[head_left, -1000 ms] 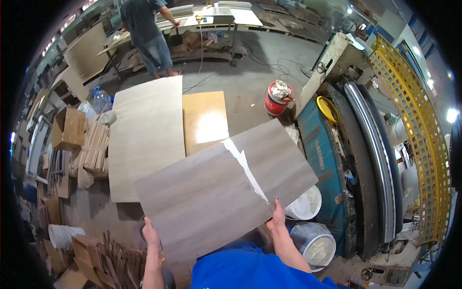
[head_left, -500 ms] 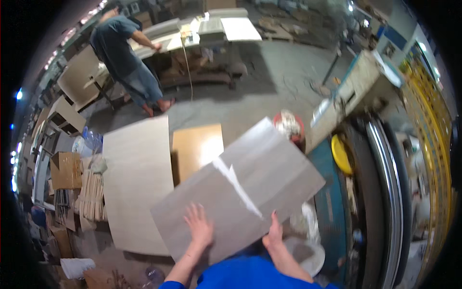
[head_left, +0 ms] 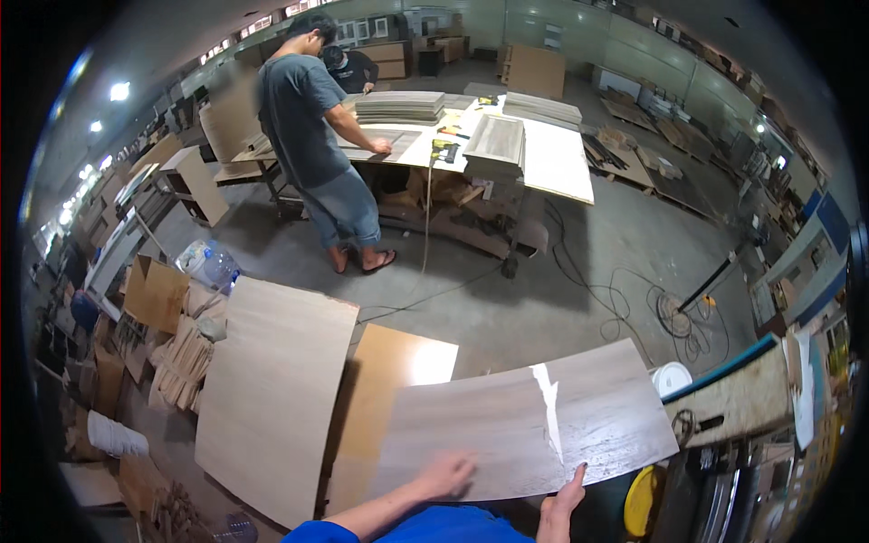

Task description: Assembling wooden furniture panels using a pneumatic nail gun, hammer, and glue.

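A grey-brown wood-grain panel [head_left: 489, 416] with a torn white strip [head_left: 548, 403] across it lies in front of me. At its near edge, my right hand [head_left: 566, 498] grips the panel, thumb on top and fingers hidden underneath. Over the panel's near left part is my left hand [head_left: 448, 475], its fingers smeared by motion. Whether that hand touches the surface I cannot tell. Past the panel's left end lie a tan board [head_left: 385, 385] and a large pale board [head_left: 276, 389].
Ahead, a person [head_left: 312, 136] in a grey shirt works at a bench [head_left: 552, 163] bearing panels and drills. Cables [head_left: 625, 308] trail on the floor. A machine with rollers [head_left: 724, 489] and a yellow round part [head_left: 643, 502] stands right. Bundled wood strips [head_left: 186, 362] lie left.
My view has tilted up and shows more of the bench. The panel has swung clockwise, its far end now pointing more to the right. My left hand has gone from spread fingers to a blur.
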{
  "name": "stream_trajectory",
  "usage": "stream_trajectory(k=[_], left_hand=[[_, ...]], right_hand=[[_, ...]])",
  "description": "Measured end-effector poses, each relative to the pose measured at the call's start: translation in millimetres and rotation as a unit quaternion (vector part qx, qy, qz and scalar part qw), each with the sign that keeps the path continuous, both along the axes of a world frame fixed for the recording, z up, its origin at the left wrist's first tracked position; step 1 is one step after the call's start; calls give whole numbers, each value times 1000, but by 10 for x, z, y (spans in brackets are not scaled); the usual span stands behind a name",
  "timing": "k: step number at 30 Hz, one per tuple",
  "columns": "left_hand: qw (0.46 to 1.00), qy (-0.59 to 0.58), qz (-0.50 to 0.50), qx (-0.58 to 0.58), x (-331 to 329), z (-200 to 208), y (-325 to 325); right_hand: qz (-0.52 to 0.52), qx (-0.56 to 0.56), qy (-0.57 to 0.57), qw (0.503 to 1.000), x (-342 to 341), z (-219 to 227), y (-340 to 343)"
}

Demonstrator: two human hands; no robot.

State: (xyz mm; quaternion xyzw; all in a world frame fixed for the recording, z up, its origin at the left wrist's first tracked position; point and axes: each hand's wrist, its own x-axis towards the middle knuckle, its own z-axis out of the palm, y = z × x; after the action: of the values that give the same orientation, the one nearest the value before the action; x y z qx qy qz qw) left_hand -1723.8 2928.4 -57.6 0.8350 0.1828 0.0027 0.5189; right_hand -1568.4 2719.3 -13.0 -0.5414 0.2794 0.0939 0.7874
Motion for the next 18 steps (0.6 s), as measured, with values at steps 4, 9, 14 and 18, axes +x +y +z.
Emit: stream_trajectory(k=[4, 9, 14, 18], left_hand=[[978, 93, 20, 186, 145, -751, 802], [954, 237, -140, 117, 1395, -1200, 1840], [903, 168, -313, -241, 2949, -723, 2153], [776, 274, -316, -473, 4299, -179, 2289]], right_hand=[[-44, -29, -31, 998, 879, -202, 272], [-100, -138, -14, 985, 1968, -359, 788], [-88, -59, -29, 994, 2809, -137, 1097], [-177, -86, 13, 980, 3481, -177, 1375]])
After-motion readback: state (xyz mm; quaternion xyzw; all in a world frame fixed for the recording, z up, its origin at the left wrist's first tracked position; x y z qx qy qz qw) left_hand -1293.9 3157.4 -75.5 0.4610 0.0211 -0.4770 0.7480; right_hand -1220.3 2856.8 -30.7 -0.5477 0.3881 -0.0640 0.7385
